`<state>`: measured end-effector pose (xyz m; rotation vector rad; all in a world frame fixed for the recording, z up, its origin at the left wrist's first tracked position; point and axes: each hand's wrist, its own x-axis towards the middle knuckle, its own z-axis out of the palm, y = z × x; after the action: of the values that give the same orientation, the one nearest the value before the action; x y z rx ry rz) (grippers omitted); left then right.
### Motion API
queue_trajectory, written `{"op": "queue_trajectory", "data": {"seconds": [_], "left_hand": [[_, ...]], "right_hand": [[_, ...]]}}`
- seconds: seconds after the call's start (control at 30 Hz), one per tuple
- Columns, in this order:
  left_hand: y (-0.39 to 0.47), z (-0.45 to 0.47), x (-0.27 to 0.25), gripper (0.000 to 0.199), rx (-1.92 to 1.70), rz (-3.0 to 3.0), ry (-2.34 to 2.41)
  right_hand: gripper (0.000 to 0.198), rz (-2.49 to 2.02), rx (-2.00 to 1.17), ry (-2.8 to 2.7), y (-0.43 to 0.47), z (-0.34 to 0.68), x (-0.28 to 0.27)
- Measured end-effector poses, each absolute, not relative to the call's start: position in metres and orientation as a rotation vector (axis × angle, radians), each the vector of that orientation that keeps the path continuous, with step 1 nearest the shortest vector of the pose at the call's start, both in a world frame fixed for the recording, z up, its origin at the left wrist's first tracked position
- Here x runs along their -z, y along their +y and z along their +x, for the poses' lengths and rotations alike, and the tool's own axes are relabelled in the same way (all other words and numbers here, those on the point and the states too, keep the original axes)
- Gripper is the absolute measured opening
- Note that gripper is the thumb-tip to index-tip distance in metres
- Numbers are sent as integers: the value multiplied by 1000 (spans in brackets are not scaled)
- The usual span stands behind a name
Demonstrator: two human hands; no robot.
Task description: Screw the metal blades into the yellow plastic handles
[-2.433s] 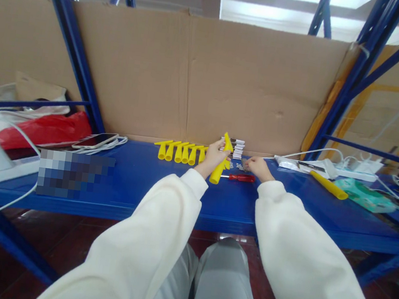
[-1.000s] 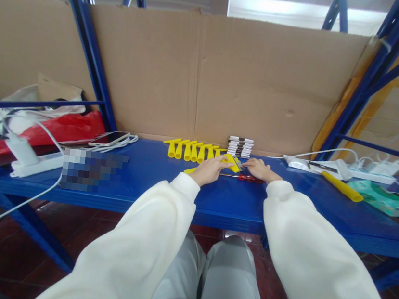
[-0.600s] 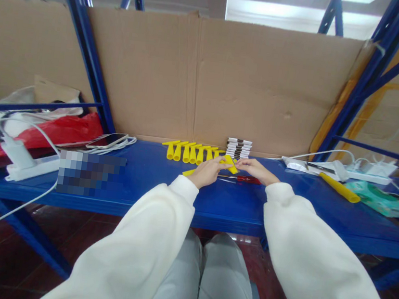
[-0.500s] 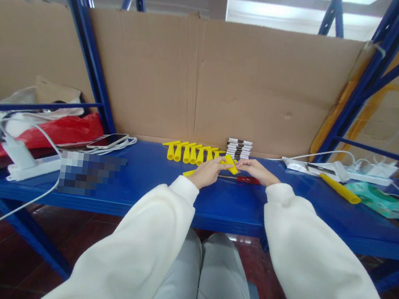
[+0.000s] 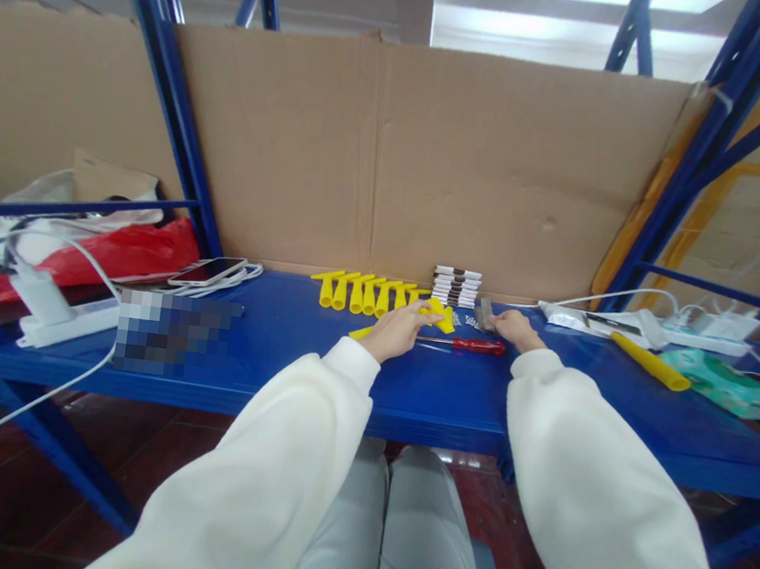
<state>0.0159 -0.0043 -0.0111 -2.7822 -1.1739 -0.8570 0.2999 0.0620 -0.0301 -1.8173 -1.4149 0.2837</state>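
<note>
My left hand [image 5: 394,331] is closed on a yellow plastic piece [image 5: 443,316] with a flat, angular end, held just over the blue tabletop. To the right, the fingers of my right hand [image 5: 514,327] pinch a flat grey piece [image 5: 485,315]. Below and between the hands lies a screwdriver [image 5: 476,345] with a red handle. Tiny silvery parts [image 5: 469,320], too small to make out, lie between the hands. Behind my left hand is a row of several yellow hollow-handled pieces [image 5: 357,295]. Another yellow piece [image 5: 360,332] is partly hidden under my left hand.
Flat white-and-dark packets [image 5: 455,286] are stacked against the cardboard wall [image 5: 491,169]. On the right lie a yellow tube-like piece [image 5: 651,361], a green pack [image 5: 724,382] and a power strip [image 5: 706,340]. A phone [image 5: 208,271], cables and a red bag [image 5: 127,249] are left.
My right hand has moved right, away from the yellow piece, and now pinches the grey piece. The screwdriver's handle is uncovered. My left hand stays about where it was.
</note>
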Motion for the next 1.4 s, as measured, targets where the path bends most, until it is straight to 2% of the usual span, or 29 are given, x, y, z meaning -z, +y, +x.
{"op": "queue_trajectory", "data": {"seconds": [0.1, 0.3, 0.5, 0.67, 0.8, 1.1, 1.4], "left_hand": [[-1, 15, 15, 55, 872, -2767, -1155], [2, 15, 17, 53, 796, -2729, -1128], [2, 15, 16, 57, 759, -2727, -1130], [5, 16, 19, 61, 836, -2776, -1023], [7, 18, 20, 62, 935, -2798, -1004], [6, 21, 19, 47, 997, -2773, -1155], [9, 20, 20, 46, 1097, -2740, -1181]], "right_hand": [[20, -2086, -204, -1396, 62, 290, 24], [28, -2207, -51, -1529, 57, 281, 19], [34, -1835, 314, -1650, 44, 272, 14], [45, -1455, 426, -2054, 28, 244, 9], [51, -1294, 410, -2294, 23, 228, 10], [26, -1346, 287, -2295, 31, 233, 11], [22, -1145, -46, -2153, 39, 240, 16]]}}
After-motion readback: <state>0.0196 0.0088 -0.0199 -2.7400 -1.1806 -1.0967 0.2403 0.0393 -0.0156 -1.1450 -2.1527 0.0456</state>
